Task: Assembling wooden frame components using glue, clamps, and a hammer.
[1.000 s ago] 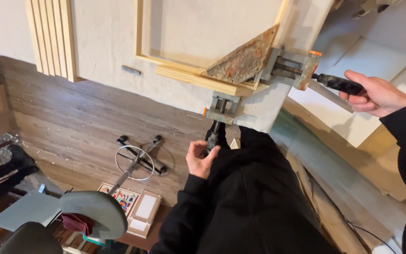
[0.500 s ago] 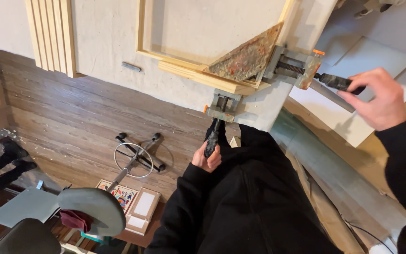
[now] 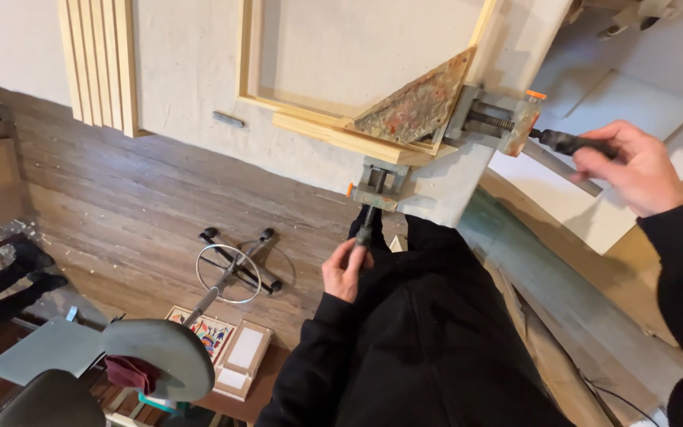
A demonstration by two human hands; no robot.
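Observation:
A wooden frame [image 3: 333,130] lies on a pale worktop [image 3: 191,75], its corner held in a metal corner clamp [image 3: 488,119] with a stained triangular plate [image 3: 416,107]. My left hand [image 3: 347,269] grips the black handle [image 3: 365,229] of the clamp's near screw, below the table edge. My right hand [image 3: 634,166] holds the black handle [image 3: 567,143] of the clamp's other screw, to the right of the frame corner. Both arms wear black sleeves.
Several wood strips [image 3: 100,63] lie at the worktop's left end, and a small grey bar [image 3: 228,120] rests near its edge. Below on the wood floor lie a stool base with a metal ring [image 3: 231,269], a round stool seat [image 3: 160,356] and flat boxes [image 3: 227,352]. White boards [image 3: 634,95] lie at right.
My right hand has shifted along the right clamp handle, closing round it. My left hand stays on the near handle with a slightly turned grip. The view moved a little.

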